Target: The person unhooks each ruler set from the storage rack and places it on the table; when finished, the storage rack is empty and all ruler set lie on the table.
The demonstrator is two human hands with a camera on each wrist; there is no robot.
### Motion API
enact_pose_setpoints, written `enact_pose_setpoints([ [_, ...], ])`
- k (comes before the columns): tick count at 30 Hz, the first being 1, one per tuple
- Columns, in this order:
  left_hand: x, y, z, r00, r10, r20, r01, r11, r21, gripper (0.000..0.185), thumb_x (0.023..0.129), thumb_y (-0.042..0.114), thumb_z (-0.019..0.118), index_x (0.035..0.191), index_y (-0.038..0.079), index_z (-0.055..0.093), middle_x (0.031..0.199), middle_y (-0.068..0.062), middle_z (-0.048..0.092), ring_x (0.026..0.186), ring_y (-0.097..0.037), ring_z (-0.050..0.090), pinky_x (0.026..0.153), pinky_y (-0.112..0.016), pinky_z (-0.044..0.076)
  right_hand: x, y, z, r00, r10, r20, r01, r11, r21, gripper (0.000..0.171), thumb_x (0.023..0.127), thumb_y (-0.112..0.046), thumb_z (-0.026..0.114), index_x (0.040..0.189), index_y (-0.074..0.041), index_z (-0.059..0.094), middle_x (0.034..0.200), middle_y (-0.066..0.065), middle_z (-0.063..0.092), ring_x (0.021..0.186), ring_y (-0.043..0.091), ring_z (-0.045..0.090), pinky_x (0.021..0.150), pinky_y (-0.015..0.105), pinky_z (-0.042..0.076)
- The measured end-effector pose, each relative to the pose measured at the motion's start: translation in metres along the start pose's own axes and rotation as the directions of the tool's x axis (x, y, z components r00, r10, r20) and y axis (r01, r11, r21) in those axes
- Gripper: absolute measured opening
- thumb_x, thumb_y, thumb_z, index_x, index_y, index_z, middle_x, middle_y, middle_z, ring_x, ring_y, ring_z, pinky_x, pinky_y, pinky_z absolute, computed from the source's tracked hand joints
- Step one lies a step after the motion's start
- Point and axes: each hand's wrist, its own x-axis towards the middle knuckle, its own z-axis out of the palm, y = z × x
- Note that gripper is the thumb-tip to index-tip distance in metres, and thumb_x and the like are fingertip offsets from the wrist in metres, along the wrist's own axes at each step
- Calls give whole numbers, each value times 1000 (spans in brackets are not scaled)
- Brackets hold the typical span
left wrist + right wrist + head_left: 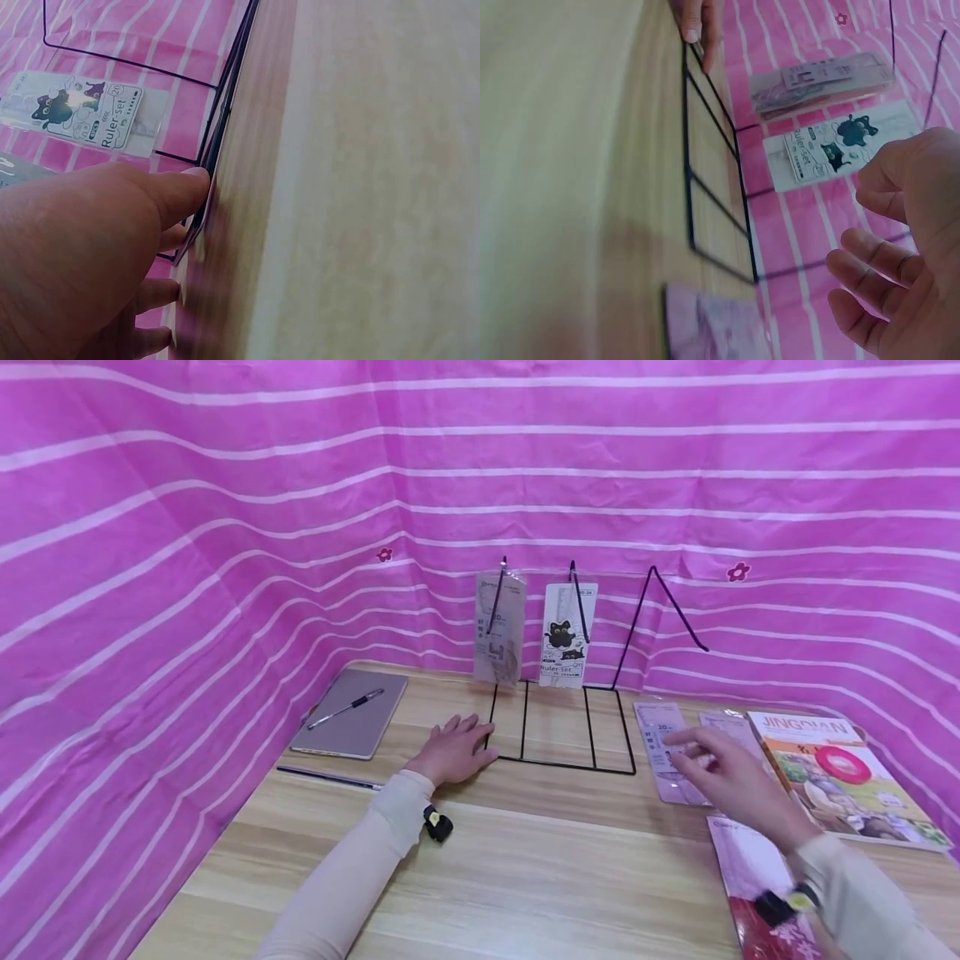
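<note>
My left hand (453, 752) rests at the front left corner of a black wire rack (558, 764), its fingers extended on the table. Its thumb (184, 193) touches the base wire in the left wrist view. My right hand (738, 781) hovers over purple ruler packets, fingers loosely bent and holding nothing. One flat packet (660, 722) lies right of the rack; another packet (727, 724) is partly hidden behind the hand. A greyish packet (491, 602) hangs on the rack's left hook, and a cat-printed ruler-set packet (557, 652) hangs on the middle hook.
A third hook (678, 604) rises at the rack's right. Farther right lies a book (806, 727) under a pink ring (843, 780). A white and red packet (738, 843) lies by my right wrist. At left are a notebook (375, 727), pen (345, 707) and thin dark stick (330, 777).
</note>
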Motion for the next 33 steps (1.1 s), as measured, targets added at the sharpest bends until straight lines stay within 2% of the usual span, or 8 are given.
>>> enact_pose_setpoints([
  [3,1,1,-2,1000,-2,2,2,1000,-2,64,108,56,48,164,27,40,175,-10,26,162,-44,18,128,-71,16,28,-5,14,998,31,46,-33,998,46,28,105,-17,66,132,-9,68,129,19,69,104,20,72,82,31,62],
  [6,1,1,0,1000,-6,7,6,1000,-3,63,108,56,48,164,28,39,175,-10,26,162,-44,17,128,-71,15,49,-5,27,992,83,93,-89,993,72,38,107,-22,63,141,-8,62,138,22,65,115,39,70,91,48,63],
  [10,2,2,1,1000,-2,6,2,1000,-4,64,108,57,47,164,28,39,175,-9,25,162,-44,17,128,-71,14,72,-3,38,984,129,123,-143,984,109,44,107,-24,62,148,-8,57,146,26,59,127,49,63,99,61,58],
  [15,2,0,1,1000,-6,4,6,1000,-3,64,108,57,46,164,28,39,176,-9,25,163,-43,16,128,-71,14,99,2,50,985,120,120,-142,971,192,46,106,-23,63,149,-7,56,157,23,50,142,50,50,113,64,47],
  [19,1,0,0,1000,-3,6,3,1000,2,64,108,57,46,164,27,39,175,-10,25,162,-44,18,128,-72,15,119,7,58,991,81,106,-104,965,241,45,104,-17,65,147,-3,57,166,23,37,149,50,40,116,67,42],
  [24,-1,0,-1,1000,-6,10,6,1000,8,65,108,58,45,164,27,38,176,-10,24,162,-44,18,128,-71,15,140,4,63,988,96,124,-121,969,213,48,103,-20,67,149,-8,58,176,16,20,156,51,27,119,74,31],
  [30,-1,1,-2,1000,-4,8,4,1000,20,65,108,58,45,165,27,37,176,-9,24,162,-44,17,128,-71,15,161,-10,69,980,126,154,-160,958,238,48,104,-26,67,150,-16,58,178,8,13,145,51,46,113,67,45],
  [33,-1,2,-2,1000,1,7,-1,1000,17,64,108,57,46,164,26,38,175,-10,25,162,-43,18,128,-71,16,170,-15,73,979,137,150,-175,944,279,48,104,-23,67,151,-18,57,176,10,20,144,49,48,112,63,48],
])
